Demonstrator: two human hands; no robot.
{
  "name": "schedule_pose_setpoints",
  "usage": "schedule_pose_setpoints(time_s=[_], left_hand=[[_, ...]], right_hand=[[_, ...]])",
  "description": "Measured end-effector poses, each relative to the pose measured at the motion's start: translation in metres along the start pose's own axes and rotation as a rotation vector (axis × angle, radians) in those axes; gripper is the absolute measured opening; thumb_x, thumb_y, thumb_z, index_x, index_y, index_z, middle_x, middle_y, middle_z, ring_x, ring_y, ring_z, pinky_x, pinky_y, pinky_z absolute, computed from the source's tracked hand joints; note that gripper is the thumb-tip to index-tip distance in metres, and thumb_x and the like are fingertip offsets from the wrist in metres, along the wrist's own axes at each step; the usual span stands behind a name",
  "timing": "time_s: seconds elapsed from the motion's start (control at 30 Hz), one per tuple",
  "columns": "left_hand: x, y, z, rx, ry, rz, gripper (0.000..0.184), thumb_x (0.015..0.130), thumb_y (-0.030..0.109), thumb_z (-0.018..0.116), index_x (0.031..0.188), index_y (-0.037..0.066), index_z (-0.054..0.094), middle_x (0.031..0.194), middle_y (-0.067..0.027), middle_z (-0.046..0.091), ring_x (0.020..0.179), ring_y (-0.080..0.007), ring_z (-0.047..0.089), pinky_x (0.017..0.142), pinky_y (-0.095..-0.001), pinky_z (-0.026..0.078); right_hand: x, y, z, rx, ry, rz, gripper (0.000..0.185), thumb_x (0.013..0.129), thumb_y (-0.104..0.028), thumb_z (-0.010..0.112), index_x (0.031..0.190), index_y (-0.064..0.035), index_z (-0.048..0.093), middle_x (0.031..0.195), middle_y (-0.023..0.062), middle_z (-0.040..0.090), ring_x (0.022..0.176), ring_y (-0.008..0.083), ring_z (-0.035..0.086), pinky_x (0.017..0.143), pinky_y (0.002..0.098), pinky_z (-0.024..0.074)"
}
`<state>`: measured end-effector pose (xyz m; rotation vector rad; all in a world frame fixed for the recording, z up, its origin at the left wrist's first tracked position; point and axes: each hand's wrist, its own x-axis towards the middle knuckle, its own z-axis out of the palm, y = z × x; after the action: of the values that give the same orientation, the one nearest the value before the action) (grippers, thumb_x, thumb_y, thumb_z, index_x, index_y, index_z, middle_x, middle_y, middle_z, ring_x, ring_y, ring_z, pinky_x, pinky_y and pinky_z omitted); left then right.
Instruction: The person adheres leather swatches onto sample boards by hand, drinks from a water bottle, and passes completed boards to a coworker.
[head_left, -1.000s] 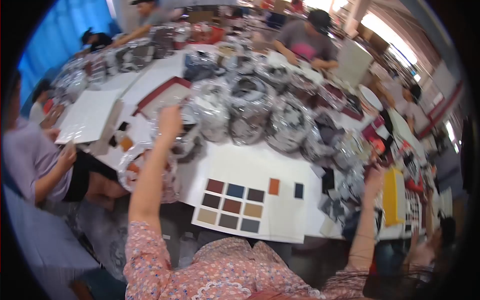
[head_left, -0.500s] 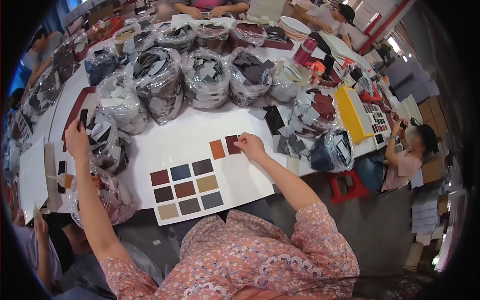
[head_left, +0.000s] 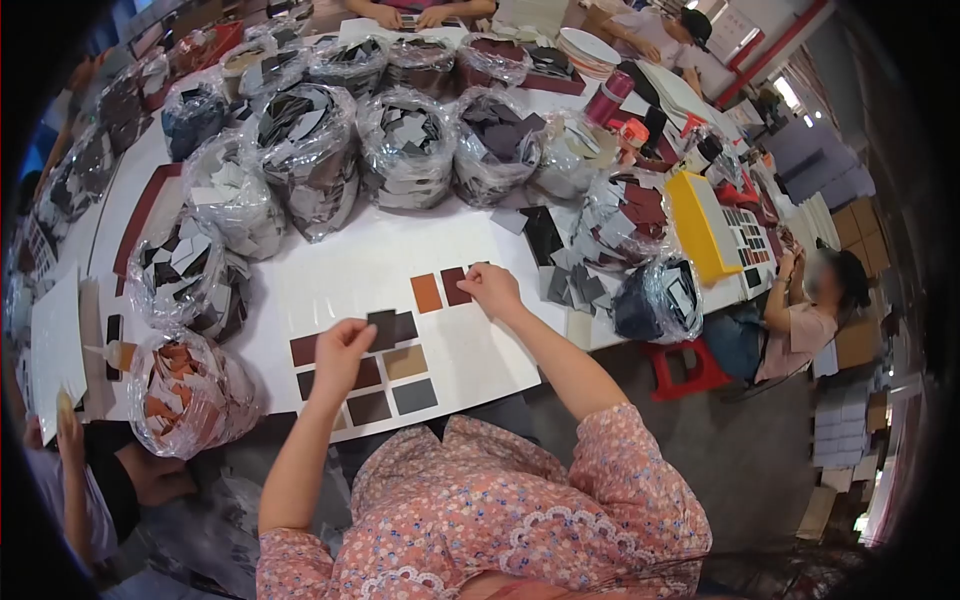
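My left hand (head_left: pixel 343 350) is closed on a dark grey swatch (head_left: pixel 381 330), holding it above the rows of coloured swatches on a white card (head_left: pixel 490 350). Under and around that hand lie a tan swatch (head_left: pixel 405 362), a slate-grey swatch (head_left: pixel 414 396) and several others, partly covered by it. At the card's upper right, my right hand (head_left: pixel 492 290) pinches the edge of a dark red swatch (head_left: pixel 455 286) lying on the card. Left of it sits an orange swatch (head_left: pixel 425 293).
Plastic-lined bags of swatches (head_left: pixel 405 150) ring the card. To the left stands a bag of orange pieces (head_left: pixel 185 395). Loose grey swatches (head_left: pixel 575 287) and a yellow box (head_left: pixel 703 230) are on the right. A red stool (head_left: pixel 690 368) stands below the table; other people sit around.
My left hand has come from the bags at the left to above the card, carrying the dark grey swatch. My right hand stays at the dark red swatch. The view has shifted slightly.
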<state>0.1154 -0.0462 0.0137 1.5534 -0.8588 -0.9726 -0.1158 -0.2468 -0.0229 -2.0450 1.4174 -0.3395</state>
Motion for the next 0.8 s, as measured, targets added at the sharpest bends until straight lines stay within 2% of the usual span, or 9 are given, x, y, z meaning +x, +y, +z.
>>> schedule_pose_setpoints(time_s=[0.17, 0.3, 0.47, 0.67, 0.8], left_hand=[[-0.009, -0.019, 0.025, 0.01, -0.028, -0.047, 0.012, 0.088, 0.01, 0.068, 0.085, 0.0, 0.062, 0.065, 0.001, 0.057, 0.056, -0.006, 0.05, 0.051, -0.0229, 0.039], [-0.011, -0.029, 0.035, 0.026, -0.046, -0.098, 0.017, 0.086, 0.008, 0.069, 0.079, 0.003, 0.054, 0.063, 0.0004, 0.055, 0.054, -0.0061, 0.05, 0.049, -0.023, 0.038], [-0.002, -0.026, 0.048, 0.025, -0.079, -0.084, 0.018, 0.086, 0.009, 0.069, 0.078, 0.002, 0.054, 0.061, 0.0007, 0.055, 0.052, -0.0064, 0.05, 0.048, -0.0227, 0.038], [0.012, -0.024, 0.07, 0.049, -0.133, -0.133, 0.017, 0.086, 0.01, 0.07, 0.078, 0.0, 0.058, 0.06, 0.0003, 0.056, 0.051, -0.006, 0.052, 0.048, -0.0222, 0.04], [0.018, -0.036, 0.084, 0.064, -0.148, -0.1, 0.02, 0.086, 0.011, 0.07, 0.075, 0.001, 0.056, 0.059, -0.0012, 0.058, 0.05, -0.0073, 0.054, 0.047, -0.0245, 0.041]], right_hand=[[0.001, 0.0, 0.001, -0.01, -0.006, 0.017, 0.022, 0.078, -0.031, 0.075, 0.081, -0.0104, 0.067, 0.074, 0.0048, 0.068, 0.071, 0.0219, 0.066, 0.066, 0.0351, 0.0495], [0.002, -0.001, 0.002, -0.058, 0.011, -0.007, 0.022, 0.077, -0.031, 0.075, 0.079, -0.0105, 0.067, 0.073, 0.0051, 0.068, 0.072, 0.0231, 0.066, 0.066, 0.036, 0.0496], [0.003, -0.005, 0.002, -0.088, 0.019, 0.007, 0.021, 0.077, -0.03, 0.075, 0.075, -0.0104, 0.066, 0.072, 0.0057, 0.068, 0.073, 0.025, 0.066, 0.067, 0.0384, 0.0495], [0.003, -0.011, -0.002, -0.111, 0.052, -0.019, 0.027, 0.077, -0.026, 0.075, 0.089, -0.007, 0.061, 0.074, 0.0107, 0.066, 0.075, 0.0303, 0.065, 0.068, 0.0411, 0.0495], [-0.006, 0.01, 0.004, 0.2, 0.17, -0.034, 0.027, 0.079, -0.02, 0.074, 0.094, -0.0045, 0.057, 0.072, 0.0088, 0.062, 0.068, 0.0238, 0.063, 0.064, 0.0358, 0.0492]])
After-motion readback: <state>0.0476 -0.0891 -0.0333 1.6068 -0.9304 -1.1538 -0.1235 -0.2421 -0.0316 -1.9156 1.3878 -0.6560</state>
